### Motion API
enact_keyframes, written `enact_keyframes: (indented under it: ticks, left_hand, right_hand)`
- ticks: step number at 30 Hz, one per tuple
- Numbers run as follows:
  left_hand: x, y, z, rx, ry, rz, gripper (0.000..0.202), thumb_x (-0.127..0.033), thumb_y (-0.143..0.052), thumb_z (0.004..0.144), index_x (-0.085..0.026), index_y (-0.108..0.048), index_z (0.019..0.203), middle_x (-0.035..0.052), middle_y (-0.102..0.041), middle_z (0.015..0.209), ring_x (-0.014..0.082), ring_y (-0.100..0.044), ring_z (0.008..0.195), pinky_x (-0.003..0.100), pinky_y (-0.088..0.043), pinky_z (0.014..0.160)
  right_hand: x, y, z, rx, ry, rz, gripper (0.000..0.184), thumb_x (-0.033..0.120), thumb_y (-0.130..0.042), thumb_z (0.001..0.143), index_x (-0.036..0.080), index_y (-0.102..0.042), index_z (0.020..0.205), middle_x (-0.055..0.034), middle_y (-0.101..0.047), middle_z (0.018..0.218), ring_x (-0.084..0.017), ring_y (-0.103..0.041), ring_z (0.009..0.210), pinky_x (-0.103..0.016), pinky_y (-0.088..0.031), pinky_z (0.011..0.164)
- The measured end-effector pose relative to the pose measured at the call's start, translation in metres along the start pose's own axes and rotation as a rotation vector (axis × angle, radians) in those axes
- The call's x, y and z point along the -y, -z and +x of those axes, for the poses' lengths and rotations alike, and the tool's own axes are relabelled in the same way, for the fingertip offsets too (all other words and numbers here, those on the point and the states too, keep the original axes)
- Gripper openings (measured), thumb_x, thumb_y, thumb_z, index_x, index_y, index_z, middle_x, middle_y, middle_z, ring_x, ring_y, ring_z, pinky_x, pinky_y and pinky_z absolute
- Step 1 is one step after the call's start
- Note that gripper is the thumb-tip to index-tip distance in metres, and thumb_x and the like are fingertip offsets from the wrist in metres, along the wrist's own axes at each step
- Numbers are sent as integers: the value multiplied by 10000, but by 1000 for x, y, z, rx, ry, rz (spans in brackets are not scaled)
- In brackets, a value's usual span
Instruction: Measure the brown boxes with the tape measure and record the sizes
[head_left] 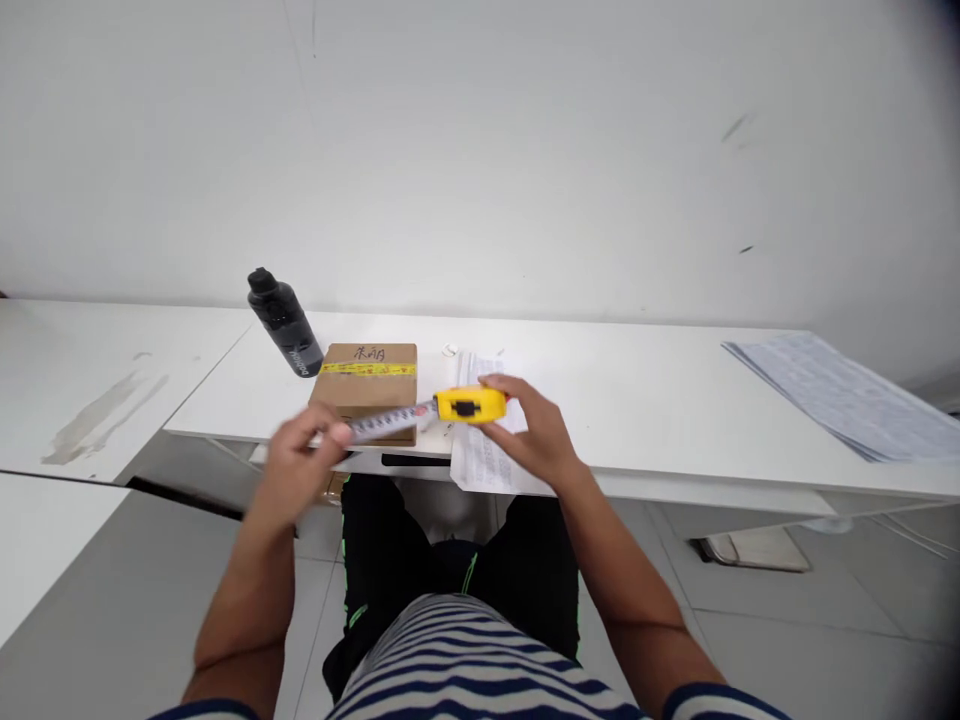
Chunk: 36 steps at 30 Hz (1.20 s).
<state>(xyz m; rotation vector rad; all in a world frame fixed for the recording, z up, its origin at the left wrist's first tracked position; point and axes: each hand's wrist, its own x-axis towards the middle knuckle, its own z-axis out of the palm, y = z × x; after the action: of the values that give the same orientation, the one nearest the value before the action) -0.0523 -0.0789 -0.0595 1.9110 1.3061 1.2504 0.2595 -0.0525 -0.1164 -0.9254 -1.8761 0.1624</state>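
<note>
- White wall [525, 160]: backs the whole scene; I note a few dark scuffs.
- White tabletop [637, 400]: runs along the wall, with the seated person at its near edge, probably so both arms reach it easily.
- Paper stack [832, 390]: lies at the right, well apart from the hands; I judge it is out of the way there.
- Loose printed sheets [484, 465]: lie in front of the person and overhang the near edge, partly hidden by the right arm.
- Cardboard box [367, 395]: sits flat near the left hand, yellow tape strip and handwriting uppermost.
- Black bottle [285, 325]: just beside the box's far left corner, likely clear of the forearms.
- Right hand [544, 430]: closed round one end of the yellow tape measure [471, 404], which leaves the mouth unobstructed, facing left.
- Left hand [300, 465]: blurred, thumb and finger pinching the blade [390, 424] near its end, presumably to keep it drawn out.
- Blade passes above the box's near part; I cannot tell whether they touch.
</note>
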Motion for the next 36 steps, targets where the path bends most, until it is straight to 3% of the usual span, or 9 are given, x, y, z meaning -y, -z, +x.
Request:
enact_keyframes:
  ticks: [3,7,11,16,19,23,30,33,36]
  left_hand:
    - [2,-61,-25,155,-141,-101,450,-655,-648,819,-213,-582,878,49,-615,882,188,-583,826,325,-485,773]
    - [24,-127,-35,404,-92,-332,945,-752,-725,662,-249,-452,1415,172,-512,1418,306,-554,1253,436,-469,1043]
    - [41,-162,-32,439,69,-474,850,-753,-679,715,-231,-556,1374,159,-608,1343,309,-608,1206,451,-487,1051]
    - [57,-186,1,306,170,-395,718,-798,-577,763,-148,-739,1022,161,-741,1064,321,-686,1035,446,-542,944]
    - [68,-199,25,384,176,-349,631,-682,-675,770,-133,-718,1079,148,-749,1078,299,-703,1003,408,-551,913]
    - [84,-215,40,435,189,-341,621,-620,-674,802,-109,-679,1155,165,-733,1144,295,-700,1042,393,-554,911]
    - [99,-226,38,185,313,-428,593,-626,-631,832,-119,-657,1138,155,-732,1148,265,-696,1029,372,-548,911]
    - [101,-226,39,180,321,-458,594,-631,-628,828,-122,-651,1135,149,-735,1135,257,-698,1017,360,-549,893]
    - [101,-225,39,214,314,-442,608,-637,-625,825,-122,-652,1147,143,-736,1122,254,-699,1004,349,-549,876]
  right_hand:
    - [14,-5,-52,-74,-60,210,452,282,-702,892,283,-487,1290,-116,-688,1284,-242,-660,1218,-450,-585,971]
    - [24,-24,-95,-62,-241,388,533,334,-733,877,297,-445,1324,-124,-664,1334,-230,-670,1208,-403,-615,918]
    - [11,-23,-96,36,-225,260,611,480,-611,946,276,-377,1472,-141,-613,1413,-238,-630,1267,-409,-582,988]
    - [-56,12,-57,295,-222,-212,452,424,-338,1049,262,-537,1422,-115,-648,1369,-268,-654,1213,-425,-578,941]
    - [-105,18,-27,476,-458,-577,474,262,-385,1023,210,-461,1488,-189,-686,1213,-306,-717,982,-416,-554,779]
    - [-144,11,-5,608,-474,-551,352,185,-541,937,193,-627,1278,-159,-713,1117,-268,-699,882,-339,-477,746]
    - [-130,14,-33,271,-610,-324,438,465,-268,1048,163,-583,1085,-90,-683,881,-202,-620,776,-295,-429,690]
    - [-113,6,-49,117,-652,27,511,594,-281,1001,200,-571,856,-36,-617,764,-179,-578,730,-296,-437,684]
    - [-105,-4,-57,150,-675,158,534,585,-244,994,215,-580,806,5,-542,641,-169,-548,662,-310,-443,686]
